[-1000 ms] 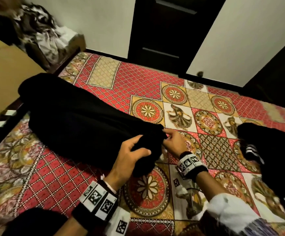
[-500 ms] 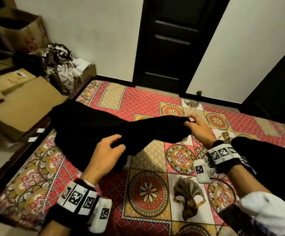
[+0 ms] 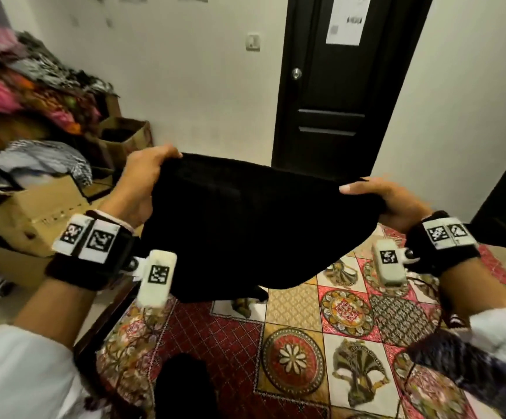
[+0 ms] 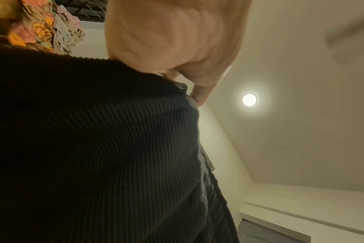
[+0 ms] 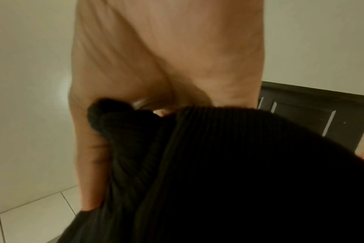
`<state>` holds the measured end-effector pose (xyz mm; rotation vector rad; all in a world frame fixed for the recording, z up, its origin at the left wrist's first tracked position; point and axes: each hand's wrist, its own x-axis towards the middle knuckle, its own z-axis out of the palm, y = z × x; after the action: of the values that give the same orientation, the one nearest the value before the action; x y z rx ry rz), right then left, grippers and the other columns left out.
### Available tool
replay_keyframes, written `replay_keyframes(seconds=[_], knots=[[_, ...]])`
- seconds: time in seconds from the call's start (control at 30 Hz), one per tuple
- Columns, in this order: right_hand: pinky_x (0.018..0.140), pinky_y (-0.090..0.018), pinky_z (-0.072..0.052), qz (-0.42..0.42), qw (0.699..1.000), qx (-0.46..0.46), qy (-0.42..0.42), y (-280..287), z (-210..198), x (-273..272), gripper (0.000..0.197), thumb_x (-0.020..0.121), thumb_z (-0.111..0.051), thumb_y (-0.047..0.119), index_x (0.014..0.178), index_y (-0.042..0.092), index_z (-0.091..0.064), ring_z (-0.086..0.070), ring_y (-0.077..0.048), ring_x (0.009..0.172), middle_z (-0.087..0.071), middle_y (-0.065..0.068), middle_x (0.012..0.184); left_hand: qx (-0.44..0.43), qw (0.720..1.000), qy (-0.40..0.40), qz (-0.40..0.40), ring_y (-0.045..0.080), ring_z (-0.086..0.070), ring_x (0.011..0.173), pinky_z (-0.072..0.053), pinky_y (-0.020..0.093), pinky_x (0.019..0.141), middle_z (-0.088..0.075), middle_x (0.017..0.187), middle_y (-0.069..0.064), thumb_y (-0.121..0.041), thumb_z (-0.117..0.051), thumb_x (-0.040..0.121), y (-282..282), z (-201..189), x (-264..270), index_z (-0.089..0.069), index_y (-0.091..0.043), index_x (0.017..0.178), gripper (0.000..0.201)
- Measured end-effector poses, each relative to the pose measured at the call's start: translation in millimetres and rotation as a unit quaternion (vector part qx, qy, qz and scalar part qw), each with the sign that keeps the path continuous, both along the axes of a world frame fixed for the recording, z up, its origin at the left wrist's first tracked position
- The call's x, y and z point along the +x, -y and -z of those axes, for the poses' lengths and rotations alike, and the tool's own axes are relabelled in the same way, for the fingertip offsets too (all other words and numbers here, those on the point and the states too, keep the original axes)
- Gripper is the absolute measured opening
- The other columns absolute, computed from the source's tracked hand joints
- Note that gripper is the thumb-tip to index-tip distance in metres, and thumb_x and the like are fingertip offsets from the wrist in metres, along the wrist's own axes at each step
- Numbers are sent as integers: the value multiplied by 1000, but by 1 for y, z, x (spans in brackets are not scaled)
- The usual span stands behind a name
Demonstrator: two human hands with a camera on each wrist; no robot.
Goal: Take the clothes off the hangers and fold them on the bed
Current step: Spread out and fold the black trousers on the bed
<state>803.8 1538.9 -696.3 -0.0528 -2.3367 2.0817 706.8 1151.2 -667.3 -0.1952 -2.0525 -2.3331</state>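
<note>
Both hands, left hand [image 3: 142, 179] at 10 o'clock and right hand [image 3: 387, 201] at 2, pinch the black ribbed knit garment [image 3: 239, 225] above the patterned bed [image 3: 291, 358], so I'd keep that top edge taut and level.

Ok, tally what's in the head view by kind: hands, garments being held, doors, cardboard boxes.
Hands: 2, left hand and right hand
Held garments: 1, black ribbed garment
Doors: 1, dark door
Cardboard boxes: 2, open box, flat box
Total: 6
</note>
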Motion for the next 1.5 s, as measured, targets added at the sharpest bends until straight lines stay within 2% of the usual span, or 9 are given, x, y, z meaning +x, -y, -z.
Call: replay_keyframes(seconds=[0.23, 0.43, 0.57, 0.7, 0.87, 1.03, 1.17, 1.27, 1.5], knots=[[80, -29, -59, -91, 967, 236, -2, -16, -41, 28, 21, 80, -73, -3, 101, 0, -73, -74, -27, 88, -75, -18, 96, -26, 992, -67, 104, 20, -73, 83, -55, 28, 74, -75, 92, 6, -18, -75, 88, 16, -38, 19, -76, -12, 93, 8], [80, -44, -57, -53, 865, 499, 13, -25, 0, 1, 12, 93, -70, 23, 103, 28, -76, -71, -18, 86, -75, 1, 91, -240, 939, 10, 247, 21, -76, 80, -57, 21, 64, -78, 94, 15, -35, -102, 44, 28, 5, 5, -82, -7, 92, 58], [69, -29, -54, -66, 803, 593, 16, -2, 27, -35, 19, 94, -62, 36, 111, 42, -67, -66, -4, 79, -69, 11, 90, -321, 931, -12, 176, 8, -70, 62, -44, 12, 52, -75, 70, 1, -51, -96, 53, 41, 51, -22, -81, -16, 71, 43], [78, -36, -59, -108, 761, 633, 92, 40, 27, -98, 26, 94, -57, 22, 111, 36, -70, -72, -21, 90, -74, -1, 102, -314, 941, -66, 107, 4, -68, 60, -45, 17, 51, -74, 68, -4, -10, -71, 94, 58, 74, -55, -77, -21, 85, 15], [92, -42, -53, 48, 659, 751, -21, 109, -58, -211, 34, 94, -56, 21, 126, 19, -67, -65, -38, 116, -68, -15, 123, -462, 844, -216, -166, 40, -65, 84, -52, 48, 70, -68, 84, 12, -17, -64, 92, 92, 19, -131, -57, -26, 101, 15], [84, -42, -51, 270, 657, 659, -249, 152, -241, -255, 33, 96, -51, 13, 128, 17, -58, -65, -42, 111, -67, -17, 120, -275, 795, -361, -402, 51, -64, 92, -54, 57, 78, -68, 98, 31, -26, -59, 94, 101, -143, -140, -63, -13, 114, 25], [86, -46, -52, 346, 675, 580, -296, 133, -302, -225, 35, 94, -51, 11, 128, 19, -59, -65, -45, 110, -68, -21, 115, -180, 760, -507, -366, 33, -63, 87, -45, 37, 71, -68, 85, 11, -25, -61, 98, 62, -198, -72, -64, -10, 101, 16], [90, -48, -55, 348, 700, 564, -267, 85, -273, -202, 36, 92, -53, 13, 126, 24, -61, -65, -45, 107, -68, -22, 111, -167, 789, -537, -248, 6, -60, 78, -45, 21, 68, -63, 79, -16, -24, -65, 98, 13, -181, -22, -64, -26, 100, 3], [88, -42, -55, 288, 787, 539, -83, -61, -67, -132, 53, 89, -54, 13, 133, 41, -64, -69, -36, 106, -72, -12, 118, -172, 872, -457, -21, 8, -69, 82, -53, 36, 70, -73, 87, -9, -21, -74, 94, -123, -8, 35, -72, -16, 101, 9]])
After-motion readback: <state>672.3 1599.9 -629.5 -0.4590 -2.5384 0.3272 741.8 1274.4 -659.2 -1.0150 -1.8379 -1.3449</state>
